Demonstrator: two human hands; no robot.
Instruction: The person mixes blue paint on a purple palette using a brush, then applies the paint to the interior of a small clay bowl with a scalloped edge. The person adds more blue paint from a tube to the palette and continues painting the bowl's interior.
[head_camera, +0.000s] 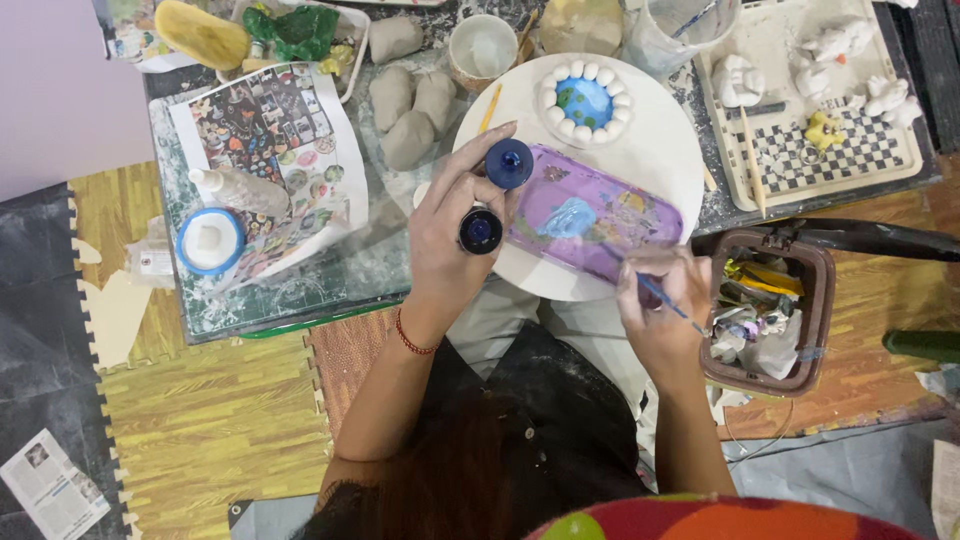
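Observation:
My left hand (448, 232) holds a small dark blue paint bottle (481, 230) and pinches its blue cap (509, 163) between fingertips, just left of a purple palette tray (620, 235) smeared with light blue paint (567, 218). My right hand (660, 300) grips a thin blue paintbrush (668, 302) at the palette's near right edge. The palette lies on a round white turntable (665, 150). Behind it on the turntable sits a small round clay dish (585, 101), blue and green inside with a white scalloped rim.
Grey clay lumps (410, 105) and a white cup (483, 50) lie at the back. A printed picture sheet (270, 150), a white squeeze bottle (235, 188) and a blue-rimmed lid (210, 241) sit left. White clay figures (830, 60) rest on a checkered board. A brown waste bin (775, 310) stands right.

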